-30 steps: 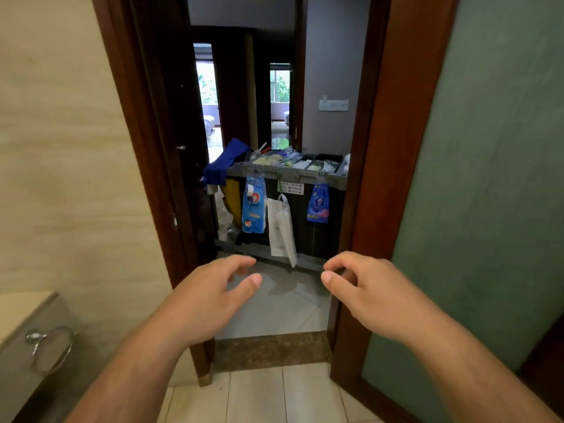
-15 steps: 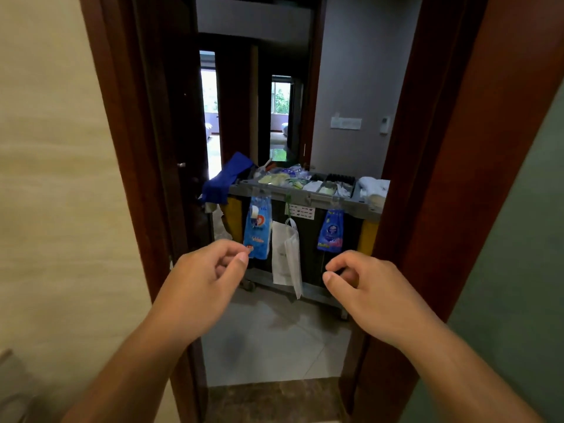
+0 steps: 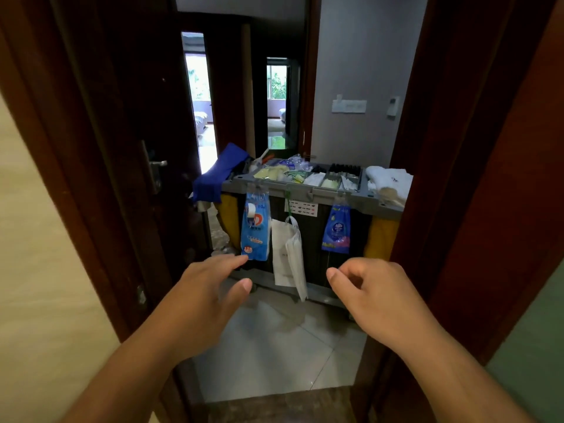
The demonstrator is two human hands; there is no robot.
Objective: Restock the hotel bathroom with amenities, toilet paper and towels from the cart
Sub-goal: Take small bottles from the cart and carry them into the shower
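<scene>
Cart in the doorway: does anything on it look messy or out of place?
Slightly. A blue cloth slumps over the left end of the cart, hanging off its edge, and the towels at the right end are heaped loosely. Nothing looks spilled or broken.

Floor: pale tiles (image 3: 274, 346) run out from your doorway, and the cart (image 3: 308, 195) stands on them on the far side.
Cart top: you see a grey tray split into compartments, filled with small packets (image 3: 325, 180).
Right end of top: folded white towels (image 3: 389, 180) lie stacked on it.
Left end of top: a blue cloth (image 3: 219, 175) is draped over the edge.
Near rim, left to right: you have a blue packet (image 3: 255, 230), a white bag (image 3: 288, 257) and a smaller blue packet (image 3: 335, 232) hanging; a label card (image 3: 301, 207) sits above the white bag.
Cart ends: yellow bags (image 3: 378, 239) hang at left and right.
</scene>
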